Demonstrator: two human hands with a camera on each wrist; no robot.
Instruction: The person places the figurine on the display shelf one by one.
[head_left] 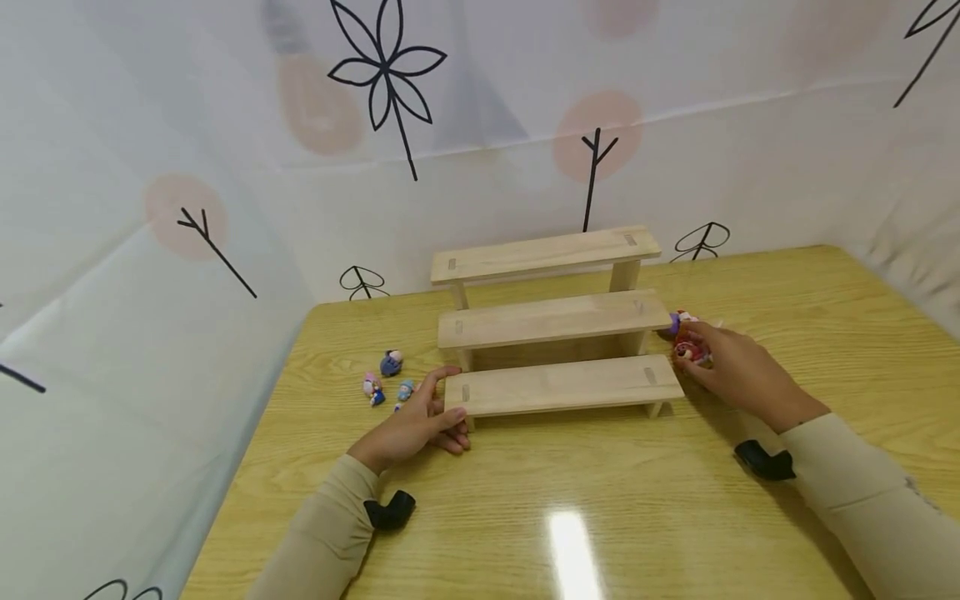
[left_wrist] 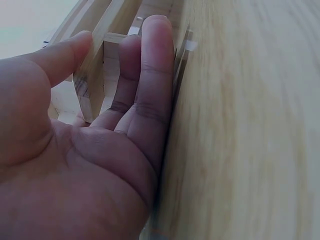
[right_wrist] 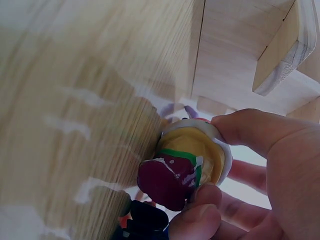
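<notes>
A three-tier wooden display stand [head_left: 562, 387] stands on the table. My left hand [head_left: 412, 425] grips the left end of its lowest plank, the thumb [left_wrist: 70, 57] against the plank and other fingers [left_wrist: 152, 85] low beside the tabletop. At the stand's right side, my right hand [head_left: 738, 379] pinches a small painted figurine [right_wrist: 182, 155] between thumb and fingertips. It has a maroon part, a green trim, yellow and a white rim, and looks tilted close over the table. A dark figurine [right_wrist: 147, 220] and a purple-and-white one [head_left: 675, 321] are right by it.
Left of the stand are several small figurines: a blue one [head_left: 391, 362], a pink-and-blue one [head_left: 372, 388] and a light-blue one [head_left: 406, 389] near my left hand. A white patterned cloth [head_left: 495, 167] hangs behind the wooden table [head_left: 525, 492].
</notes>
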